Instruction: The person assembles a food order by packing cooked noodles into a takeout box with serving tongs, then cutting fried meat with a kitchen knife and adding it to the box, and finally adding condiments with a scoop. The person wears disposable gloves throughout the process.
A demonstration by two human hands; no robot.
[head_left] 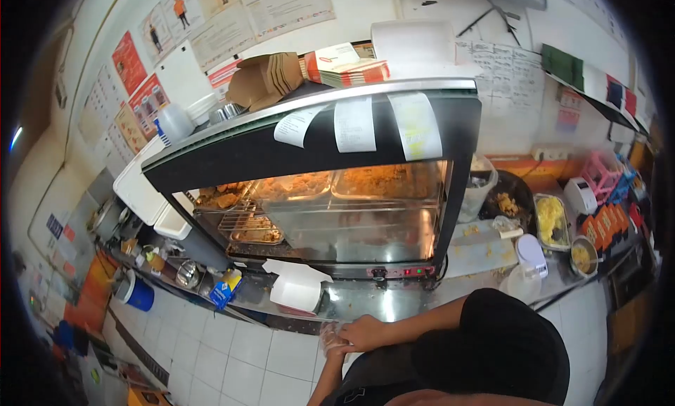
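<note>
My left hand (333, 337) wears a clear plastic glove, low in the middle of the view, in front of the metal counter (394, 303). Against it, my right hand (363, 333) is bare and closed at the glove's edge, fingers together on the plastic. How the gloved fingers are held is hard to make out. Just beyond both hands, an open white takeaway box (296, 293) sits on the counter. Behind the box stands a lit glass food warmer (351, 230) with trays of orange-brown food (383, 182) on its upper shelf.
Three paper slips hang on the warmer's top edge, with brown cartons (264, 80) above. To the right are a cutting board (480, 250), a tray of yellow food (552, 222) and a small bowl (583, 256). A blue box (226, 288) and metal bowl (188, 273) stand left.
</note>
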